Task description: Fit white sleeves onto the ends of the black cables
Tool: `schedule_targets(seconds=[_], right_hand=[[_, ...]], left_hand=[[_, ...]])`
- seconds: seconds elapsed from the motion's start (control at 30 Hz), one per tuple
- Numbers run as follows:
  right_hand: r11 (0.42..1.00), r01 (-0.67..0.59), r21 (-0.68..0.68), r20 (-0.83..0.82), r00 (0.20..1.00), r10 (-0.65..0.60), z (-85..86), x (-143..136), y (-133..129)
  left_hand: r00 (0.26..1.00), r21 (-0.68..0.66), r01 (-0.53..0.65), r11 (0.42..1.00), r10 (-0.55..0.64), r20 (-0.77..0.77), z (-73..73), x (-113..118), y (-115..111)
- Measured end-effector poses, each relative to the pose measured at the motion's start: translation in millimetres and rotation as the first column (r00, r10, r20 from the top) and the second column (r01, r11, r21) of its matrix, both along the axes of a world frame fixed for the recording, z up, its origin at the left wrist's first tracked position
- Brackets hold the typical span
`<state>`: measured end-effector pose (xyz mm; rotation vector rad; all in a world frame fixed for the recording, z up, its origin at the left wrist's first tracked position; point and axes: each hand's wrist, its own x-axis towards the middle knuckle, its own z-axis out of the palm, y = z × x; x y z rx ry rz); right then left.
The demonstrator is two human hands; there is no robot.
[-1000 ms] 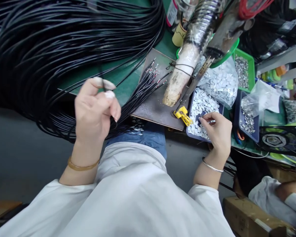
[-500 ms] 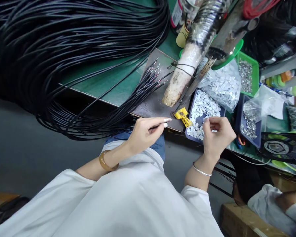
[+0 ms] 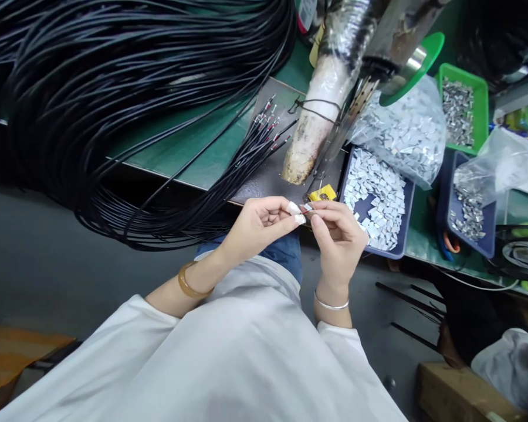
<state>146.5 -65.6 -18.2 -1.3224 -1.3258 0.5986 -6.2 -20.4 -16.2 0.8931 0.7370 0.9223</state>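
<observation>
My left hand (image 3: 266,221) is closed in a pinch, its thumb and forefinger tips wrapped in white, on a thin reddish wire (image 3: 305,212). Any cable behind that wire is hidden by the hand. My right hand (image 3: 339,234) meets it fingertip to fingertip, pinching a small pale flat piece (image 3: 307,207) against the wire. Just beyond the fingers sits a yellow clamp-like part (image 3: 323,193), partly covered by them. Black cables (image 3: 246,167) with stripped red and white ends lie on the brown board (image 3: 257,186), to the left.
A dark blue tray (image 3: 402,234) of small pale flat pieces stands to the right, under a bulging plastic bag (image 3: 411,129). Farther right are a green bin (image 3: 484,111) and another blue tray (image 3: 488,225) with metal bits. A plastic-wrapped tube (image 3: 321,105) leans overhead. A large cable coil (image 3: 136,76) covers the left.
My right hand has moved left from the tray of pale pieces to my left hand, bringing a piece to the wire. The left hand stays nearly in place. The view has shifted slightly.
</observation>
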Motion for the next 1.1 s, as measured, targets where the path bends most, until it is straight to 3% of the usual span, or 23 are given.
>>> schedule_targets(seconds=[0.33,0.5,0.6,0.67,0.73,0.87,1.0,1.1], right_hand=[[0.999,-0.046,-0.015,-0.032,0.998,0.045,0.2,2.0,-1.6],[0.999,-0.014,0.036,0.002,1.0,0.014,-1.6,0.4,-4.2],[0.99,-0.144,-0.012,-0.2,0.97,0.139,-5.3,3.4,-2.0],[0.963,-0.261,-0.065,-0.308,0.923,0.229,-6.3,5.8,-0.4],[0.965,-0.242,-0.095,-0.29,0.935,0.206,-4.7,6.8,-0.3],[0.998,-0.027,-0.057,-0.104,0.994,0.021,2.8,4.7,-4.3],[0.996,-0.071,-0.062,0.004,0.997,0.071,4.9,0.6,-6.7],[0.999,-0.028,0.017,0.152,0.988,0.025,2.1,-3.5,-7.6]], left_hand=[[0.998,0.168,-0.024,0.985,0.033,-0.053,-7.8,5.4,-2.2],[0.996,0.12,0.092,0.989,-0.091,-0.011,-3.5,2.8,-2.1],[0.981,0.112,0.191,0.975,-0.193,0.012,-3.2,-1.7,-0.9],[0.98,0.163,0.195,0.967,-0.198,0.0,-3.8,-4.4,0.2],[0.989,0.235,0.149,0.96,-0.142,-0.049,-3.8,-6.1,1.1],[0.983,0.401,-0.032,0.916,0.101,-0.153,-1.4,-6.6,1.8],[0.955,0.56,-0.039,0.828,0.196,-0.223,-1.0,-4.2,-2.1],[0.953,0.48,-0.048,0.876,0.184,-0.24,-2.4,-1.6,-6.3]])
